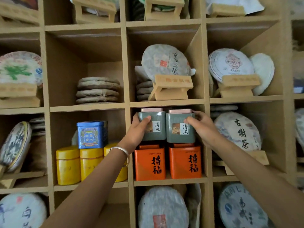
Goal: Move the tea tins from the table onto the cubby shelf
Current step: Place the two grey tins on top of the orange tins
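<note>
Your left hand [137, 132] grips the L green tin [152, 125], right hand [202, 127] the R green tin [180, 128], squaring both atop orange tins [149, 163] so the stack fits the cubby

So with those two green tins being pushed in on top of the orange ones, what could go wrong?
The green tins sit stacked on the orange tins, so a nudge might topple them forward. Their pink lids reach close under the shelf board and could catch. The left hand and right hand fill the side gaps, so fingers might get pinched.
</note>
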Demonstrator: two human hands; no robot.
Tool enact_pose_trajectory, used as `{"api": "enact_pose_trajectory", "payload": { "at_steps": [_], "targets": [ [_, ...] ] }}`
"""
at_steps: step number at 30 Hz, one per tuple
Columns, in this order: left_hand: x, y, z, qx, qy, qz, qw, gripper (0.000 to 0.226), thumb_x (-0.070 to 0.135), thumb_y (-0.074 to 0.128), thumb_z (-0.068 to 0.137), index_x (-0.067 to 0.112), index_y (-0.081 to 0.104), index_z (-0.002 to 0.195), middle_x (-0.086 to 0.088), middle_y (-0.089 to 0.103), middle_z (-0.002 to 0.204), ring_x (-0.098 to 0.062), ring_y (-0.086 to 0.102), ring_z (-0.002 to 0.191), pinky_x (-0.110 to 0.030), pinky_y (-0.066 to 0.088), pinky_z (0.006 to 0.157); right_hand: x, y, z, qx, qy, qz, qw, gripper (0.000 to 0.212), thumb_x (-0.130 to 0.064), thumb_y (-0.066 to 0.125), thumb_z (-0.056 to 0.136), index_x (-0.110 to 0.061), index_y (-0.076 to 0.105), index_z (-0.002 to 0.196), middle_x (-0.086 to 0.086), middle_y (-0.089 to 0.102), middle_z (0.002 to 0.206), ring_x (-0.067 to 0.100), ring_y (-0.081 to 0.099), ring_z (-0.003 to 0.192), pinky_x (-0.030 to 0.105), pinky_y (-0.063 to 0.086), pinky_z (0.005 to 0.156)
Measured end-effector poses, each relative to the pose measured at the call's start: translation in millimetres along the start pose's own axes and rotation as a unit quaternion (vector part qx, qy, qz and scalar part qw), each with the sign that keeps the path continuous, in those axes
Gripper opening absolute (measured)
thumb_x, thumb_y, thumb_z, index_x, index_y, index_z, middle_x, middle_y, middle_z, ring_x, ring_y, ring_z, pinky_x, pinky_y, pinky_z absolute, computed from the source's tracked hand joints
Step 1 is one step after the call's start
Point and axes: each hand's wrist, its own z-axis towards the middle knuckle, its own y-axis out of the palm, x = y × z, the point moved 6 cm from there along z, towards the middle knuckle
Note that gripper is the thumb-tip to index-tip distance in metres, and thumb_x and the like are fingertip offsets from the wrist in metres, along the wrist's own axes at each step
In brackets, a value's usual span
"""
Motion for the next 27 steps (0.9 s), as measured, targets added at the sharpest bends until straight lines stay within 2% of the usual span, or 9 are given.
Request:
{"api": "enact_pose_trajectory", "payload": {
  "at_steps": [4,7,10,15,18,22,25,27],
  "targets": [
    [-2,2,5,0.025,-0.009,-0.014,1.000,0.049,0.040,0.053,0.094,0.023,0.037,0.137,-0.004,0.064,0.116,-0.015,0.068,0.098,-0.026,0.054,0.074,10,3,16,-0.009,0.010,0.003,1.000,0.054,-0.013,0.069,0.076,-0.007,0.052,0.126,0.011,0.065,0.112,0.022,0.066,0.097,0.037,0.055,0.080],
    [-7,4,7,0.032,-0.014,-0.023,0.999,0.047,0.038,0.054,0.095,0.023,0.037,0.136,-0.004,0.064,0.116,-0.013,0.069,0.095,-0.023,0.055,0.070,19,5,18,-0.012,0.019,0.016,1.000,0.061,-0.016,0.070,0.072,-0.008,0.050,0.129,0.010,0.066,0.109,0.019,0.067,0.091,0.033,0.054,0.071],
    [-16,5,11,0.034,-0.025,-0.024,0.999,0.050,0.039,0.054,0.094,0.021,0.037,0.138,-0.005,0.063,0.119,-0.017,0.066,0.101,-0.029,0.053,0.079,25,6,15,-0.036,0.049,0.030,0.998,0.080,-0.027,0.070,0.060,-0.010,0.044,0.133,0.010,0.067,0.106,0.019,0.069,0.088,0.032,0.054,0.067],
    [-27,8,14,0.048,-0.044,-0.035,0.997,0.050,0.037,0.054,0.094,0.018,0.038,0.137,-0.003,0.066,0.109,-0.016,0.068,0.095,-0.029,0.053,0.078,25,7,12,-0.032,0.057,0.005,0.998,0.084,-0.029,0.068,0.051,-0.010,0.047,0.131,0.009,0.070,0.097,0.017,0.071,0.077,0.030,0.053,0.060],
    [-30,11,13,0.043,-0.051,-0.042,0.997,0.049,0.036,0.052,0.095,0.017,0.038,0.138,-0.003,0.065,0.110,-0.016,0.067,0.096,-0.027,0.052,0.077,23,7,11,-0.030,0.064,-0.009,0.997,0.078,-0.032,0.067,0.054,-0.010,0.049,0.127,0.008,0.071,0.093,0.018,0.071,0.077,0.030,0.052,0.061],
    [-25,16,11,0.030,-0.037,-0.023,0.999,0.048,0.032,0.049,0.097,0.016,0.034,0.140,-0.001,0.061,0.112,-0.011,0.063,0.096,-0.021,0.048,0.073,22,7,9,-0.021,0.066,-0.028,0.997,0.045,-0.031,0.063,0.075,-0.015,0.052,0.115,0.004,0.070,0.085,0.007,0.069,0.059,0.019,0.048,0.045],
    [-24,16,12,0.026,-0.040,-0.027,0.998,0.058,0.029,0.050,0.097,0.019,0.022,0.148,-0.005,0.058,0.120,-0.016,0.061,0.102,-0.026,0.049,0.081,22,6,8,0.001,0.056,-0.026,0.998,0.034,-0.029,0.060,0.079,-0.019,0.050,0.110,0.004,0.068,0.086,0.002,0.066,0.053,0.015,0.044,0.038],
    [-22,16,11,0.023,-0.032,-0.030,0.999,0.064,0.028,0.050,0.098,0.027,0.012,0.149,0.000,0.056,0.117,-0.013,0.062,0.098,-0.022,0.052,0.074,21,6,7,0.004,0.055,-0.029,0.998,0.032,-0.029,0.058,0.081,-0.020,0.048,0.110,0.004,0.067,0.087,0.002,0.066,0.052,0.015,0.043,0.038]
  ]
}}
